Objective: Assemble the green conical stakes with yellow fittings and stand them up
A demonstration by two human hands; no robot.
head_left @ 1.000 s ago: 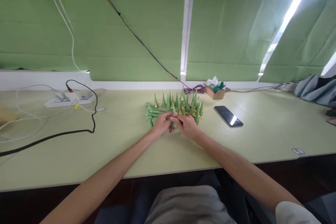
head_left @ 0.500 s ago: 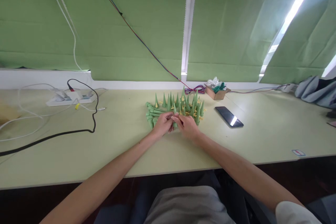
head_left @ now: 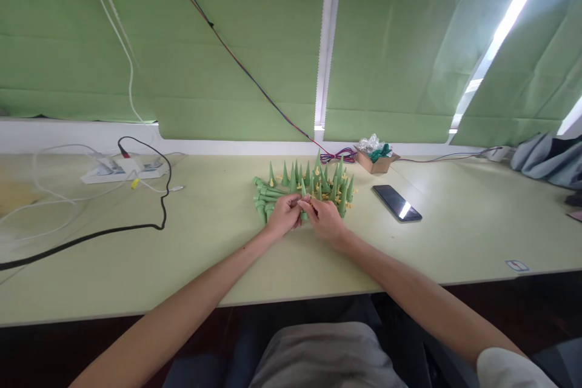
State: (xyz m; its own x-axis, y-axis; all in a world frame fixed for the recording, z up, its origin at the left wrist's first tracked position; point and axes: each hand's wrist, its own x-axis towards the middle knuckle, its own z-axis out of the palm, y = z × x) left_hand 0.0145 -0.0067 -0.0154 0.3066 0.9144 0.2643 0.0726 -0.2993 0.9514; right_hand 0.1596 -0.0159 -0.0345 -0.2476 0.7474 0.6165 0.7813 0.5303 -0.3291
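Little had changed: the left hand [head_left: 284,213] and right hand [head_left: 325,216] still met, fingers pinched narrow, apparently on one green cone [head_left: 304,187], so handling seemed unfinished.

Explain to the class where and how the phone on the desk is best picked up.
The phone lies flat, so its long edges, near the middle, probably give the best pinch. Come from above and the right, since pointed green cones stand to its left.
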